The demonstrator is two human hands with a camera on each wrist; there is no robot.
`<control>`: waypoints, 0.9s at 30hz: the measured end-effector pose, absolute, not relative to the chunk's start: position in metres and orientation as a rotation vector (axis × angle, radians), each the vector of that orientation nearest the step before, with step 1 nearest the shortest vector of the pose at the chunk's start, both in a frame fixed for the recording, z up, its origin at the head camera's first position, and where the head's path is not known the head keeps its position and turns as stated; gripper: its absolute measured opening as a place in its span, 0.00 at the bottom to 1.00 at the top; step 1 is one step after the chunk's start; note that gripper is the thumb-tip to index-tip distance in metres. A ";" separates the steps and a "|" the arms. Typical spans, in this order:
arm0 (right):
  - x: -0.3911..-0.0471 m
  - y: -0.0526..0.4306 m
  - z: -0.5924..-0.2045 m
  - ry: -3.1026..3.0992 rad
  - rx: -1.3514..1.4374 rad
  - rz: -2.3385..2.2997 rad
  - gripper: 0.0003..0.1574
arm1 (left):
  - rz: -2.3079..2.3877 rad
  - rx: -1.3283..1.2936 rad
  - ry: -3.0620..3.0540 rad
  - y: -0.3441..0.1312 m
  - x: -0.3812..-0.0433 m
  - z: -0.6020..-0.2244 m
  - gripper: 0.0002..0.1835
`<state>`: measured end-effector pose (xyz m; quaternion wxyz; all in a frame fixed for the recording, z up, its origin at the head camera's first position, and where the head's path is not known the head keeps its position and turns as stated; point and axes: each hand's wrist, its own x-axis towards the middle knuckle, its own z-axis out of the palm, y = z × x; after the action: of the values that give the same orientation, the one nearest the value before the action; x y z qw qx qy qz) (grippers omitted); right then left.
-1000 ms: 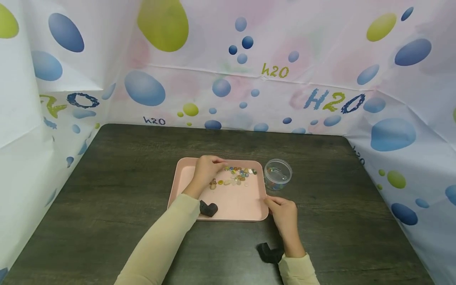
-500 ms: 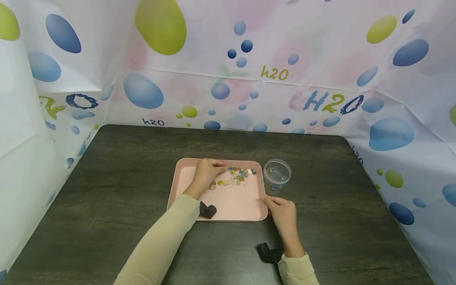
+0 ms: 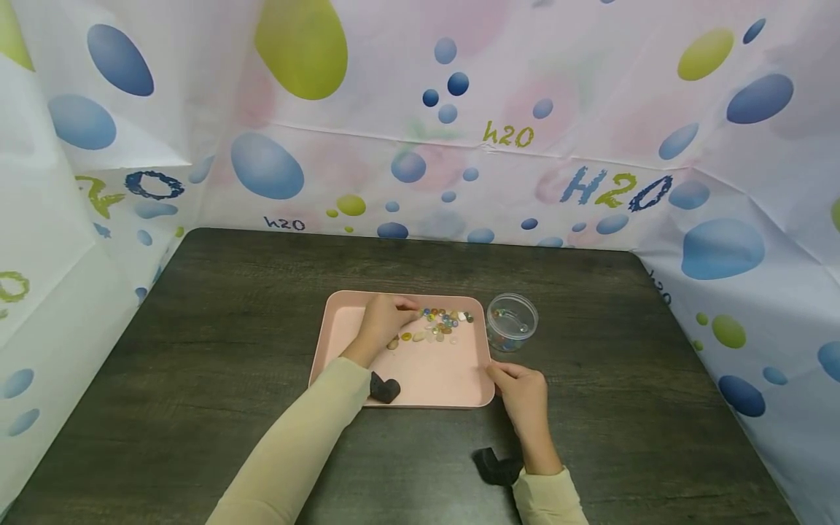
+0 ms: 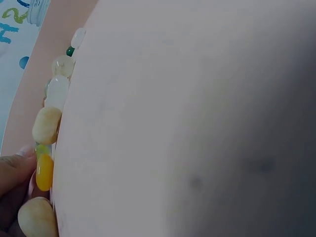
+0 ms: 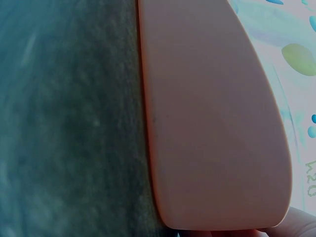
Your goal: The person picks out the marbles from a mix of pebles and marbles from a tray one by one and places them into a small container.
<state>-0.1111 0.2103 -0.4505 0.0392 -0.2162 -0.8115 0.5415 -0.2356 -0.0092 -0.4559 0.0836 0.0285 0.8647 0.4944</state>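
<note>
A pink rectangular tray point(image 3: 426, 375) lies on the dark table, with colourful marbles and pale pebbles point(image 3: 438, 332) spread in its far right part. My left hand point(image 3: 383, 322) reaches over the tray, thumb and forefinger brought together at the left end of the marble row; whether a marble sits between them, I cannot tell. In the left wrist view its thumb point(image 4: 17, 165) shows behind a yellow oval stone point(image 4: 45, 173) and beige pebbles point(image 4: 47, 126). My right hand point(image 3: 525, 394) pinches the tray's near right corner, and in the right wrist view its fingers show under the rim.
A clear round jar point(image 3: 512, 321) with some marbles inside stands against the tray's right side. Each wrist wears a black mount point(image 3: 496, 467). White sheeting point(image 3: 367, 168) with blue and green bubble print rises behind the table and at both sides.
My left hand has shifted slightly right and nearer along the marble row, covering the row's left end. My right hand stays at the tray corner.
</note>
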 end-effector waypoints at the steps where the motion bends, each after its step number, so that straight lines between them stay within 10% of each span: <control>1: -0.111 0.210 -0.450 -2.486 -0.662 1.659 0.14 | 1.471 0.090 2.582 -0.009 -0.236 -0.456 0.08; 27: -0.110 0.210 -0.453 -2.517 -0.662 1.612 0.14 | 1.414 0.150 2.648 -0.008 -0.237 -0.461 0.06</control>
<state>-0.1102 0.2101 -0.4525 0.0400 -0.2161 -0.8215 0.5262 -0.2368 -0.0078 -0.4615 0.0679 0.0497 0.8789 0.4695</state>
